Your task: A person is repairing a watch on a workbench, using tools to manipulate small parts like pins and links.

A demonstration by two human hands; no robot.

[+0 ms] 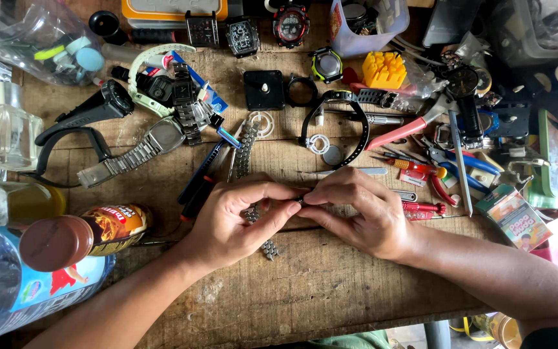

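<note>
Both your forearms come in low over the tabletop point(330, 284). Your left hand point(237, 223) and right hand point(356, 210) meet fingertip to fingertip, pinched on a small metal watch band point(259, 229); it hangs toward you under the left hand. Red pliers point(408, 129), screwdrivers point(421, 208) and watches point(163, 139) lie beyond.

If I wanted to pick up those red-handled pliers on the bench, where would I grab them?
Probably by the red handles of the red-handled pliers, coming from the lower left: they angle out toward open wood there, while the metal nose is buried among clutter at the upper right.
</note>
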